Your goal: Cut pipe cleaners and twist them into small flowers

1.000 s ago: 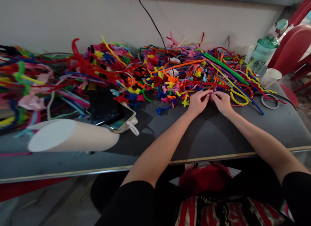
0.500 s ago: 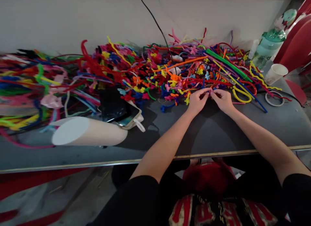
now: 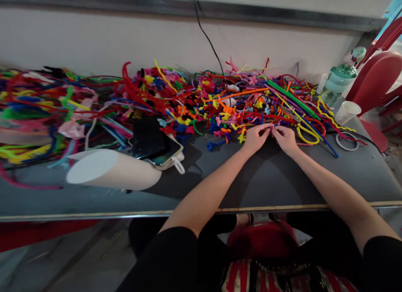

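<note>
My left hand [image 3: 256, 139] and my right hand [image 3: 285, 140] meet at the front of a heap of coloured pipe cleaners [image 3: 220, 103]. Between the fingertips of both is a small pink piece [image 3: 271, 127], mostly covered by the fingers. Both hands are closed in a pinch on it. Small twisted flower shapes in orange, yellow, blue and red lie left of my left hand. To the right of my right hand are yellow-handled scissors [image 3: 307, 135] and a long blue pipe cleaner [image 3: 329, 147].
A white paper roll [image 3: 125, 170] and a phone [image 3: 168, 151] lie on the grey table [image 3: 188, 200] at left. A paper cup [image 3: 347, 112], a green-lidded bottle [image 3: 339, 80] and a white ring [image 3: 347, 142] are at right. A black cable [image 3: 207, 36] hangs at the back.
The view has tilted up, so more of the wall shows and the table's things sit lower. My hands stay together at the pink piece with little visible change.
</note>
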Available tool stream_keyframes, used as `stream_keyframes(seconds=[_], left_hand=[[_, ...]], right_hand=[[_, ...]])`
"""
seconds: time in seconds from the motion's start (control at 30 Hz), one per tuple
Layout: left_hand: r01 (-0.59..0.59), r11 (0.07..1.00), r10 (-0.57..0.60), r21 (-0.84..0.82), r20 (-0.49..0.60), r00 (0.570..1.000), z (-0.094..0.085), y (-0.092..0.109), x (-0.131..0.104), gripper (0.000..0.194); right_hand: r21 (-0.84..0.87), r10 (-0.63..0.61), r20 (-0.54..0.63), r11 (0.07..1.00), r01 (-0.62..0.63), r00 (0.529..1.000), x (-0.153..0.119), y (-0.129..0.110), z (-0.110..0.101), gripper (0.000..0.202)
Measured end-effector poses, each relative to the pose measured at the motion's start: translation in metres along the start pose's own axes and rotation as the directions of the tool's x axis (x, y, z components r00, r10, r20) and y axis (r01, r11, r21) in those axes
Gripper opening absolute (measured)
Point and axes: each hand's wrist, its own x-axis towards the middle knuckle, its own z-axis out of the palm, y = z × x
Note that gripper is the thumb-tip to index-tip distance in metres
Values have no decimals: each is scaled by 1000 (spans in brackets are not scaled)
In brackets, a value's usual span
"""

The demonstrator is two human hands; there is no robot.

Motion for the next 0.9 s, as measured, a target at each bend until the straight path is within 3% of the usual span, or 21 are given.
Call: stream_keyframes(seconds=[0.27,0.5,0.6,0.73,0.9], left_hand=[[-21,999,20,-41,-35,999,1,2,1,21],[17,997,-22,-80,-61,998,2,1,3,19],[87,990,-95,-110,-73,993,2,-2,4,18],[188,974,-202,-126,-116,972,1,-9,3,15],[172,965,-186,-200,-54,981,1,-14,0,18]], right_hand=[[85,15,-40,996,-11,999,0,2,-3,31],[118,-1,-30,993,5,1000,3,2,-2,32],[108,-4,-41,994,8,999,3,5,0,31],[-47,-47,-13,998,46,999,2,8,0,27],[-240,-139,13,961,138,990,-2,3,1,27]])
